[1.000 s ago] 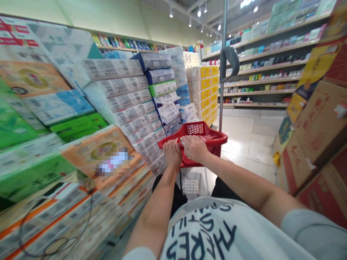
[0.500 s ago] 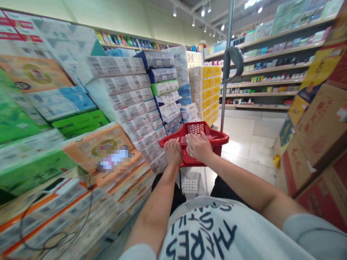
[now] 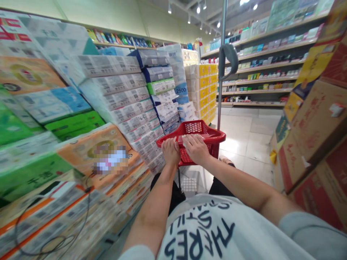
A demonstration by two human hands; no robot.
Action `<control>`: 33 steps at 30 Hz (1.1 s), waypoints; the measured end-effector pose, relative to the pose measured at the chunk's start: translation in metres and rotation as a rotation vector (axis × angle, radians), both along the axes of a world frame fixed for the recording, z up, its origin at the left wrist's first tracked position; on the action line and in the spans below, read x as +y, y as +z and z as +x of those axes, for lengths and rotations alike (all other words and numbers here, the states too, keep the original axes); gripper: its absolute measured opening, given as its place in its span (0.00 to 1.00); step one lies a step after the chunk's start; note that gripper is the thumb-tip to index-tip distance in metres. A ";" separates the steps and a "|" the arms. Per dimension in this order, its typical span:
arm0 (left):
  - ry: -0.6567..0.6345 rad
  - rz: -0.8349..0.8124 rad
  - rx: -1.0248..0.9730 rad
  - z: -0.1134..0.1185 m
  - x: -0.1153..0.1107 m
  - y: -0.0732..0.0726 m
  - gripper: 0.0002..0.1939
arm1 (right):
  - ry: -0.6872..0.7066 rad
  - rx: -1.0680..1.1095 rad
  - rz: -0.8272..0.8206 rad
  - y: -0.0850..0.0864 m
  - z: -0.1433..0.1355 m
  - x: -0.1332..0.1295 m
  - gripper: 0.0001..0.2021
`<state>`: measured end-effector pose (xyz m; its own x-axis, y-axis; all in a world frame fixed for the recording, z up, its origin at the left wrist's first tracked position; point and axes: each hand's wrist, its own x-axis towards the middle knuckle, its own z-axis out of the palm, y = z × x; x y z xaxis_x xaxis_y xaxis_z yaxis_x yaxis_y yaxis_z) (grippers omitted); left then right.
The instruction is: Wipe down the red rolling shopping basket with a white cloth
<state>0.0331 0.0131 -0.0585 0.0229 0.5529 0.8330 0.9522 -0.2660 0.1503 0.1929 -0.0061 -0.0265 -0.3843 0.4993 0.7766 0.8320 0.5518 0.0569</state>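
Observation:
A red shopping cart [image 3: 220, 137] with a lattice basket stands right in front of me. My left hand [image 3: 171, 151] is closed around the near rim of its basket, toward the left, thumb turned inward. Just to the right, my right hand [image 3: 197, 148] lies over the same near bar with its fingers bent across it. Something pale shows at the edge of its fingers; I cannot make out what it is. A grey pole [image 3: 220, 97] with a grey loop-shaped holder [image 3: 230, 62] rises behind the cart's right side.
Stacked tissue packs [image 3: 124, 97] line the left side, with orange packs [image 3: 92, 148] and a loose black cable [image 3: 87, 206] nearest. Cardboard cartons [image 3: 311, 133] are piled on the right. Stocked shelves [image 3: 265, 77] stand beyond the tiled floor [image 3: 244, 133]. A foot shows beside the cart.
The view has shifted a little, so the shelves and cart sit slightly further left. My right hand has moved slightly on the bar, and a foot has come into view at its right.

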 end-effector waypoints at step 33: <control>-0.007 0.037 -0.004 0.003 0.000 0.001 0.23 | -0.016 0.032 -0.019 -0.008 0.006 0.003 0.20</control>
<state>0.0361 0.0134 -0.0579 0.0238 0.5218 0.8528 0.9496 -0.2785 0.1439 0.1993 -0.0029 -0.0347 -0.3512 0.5194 0.7790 0.8417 0.5395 0.0198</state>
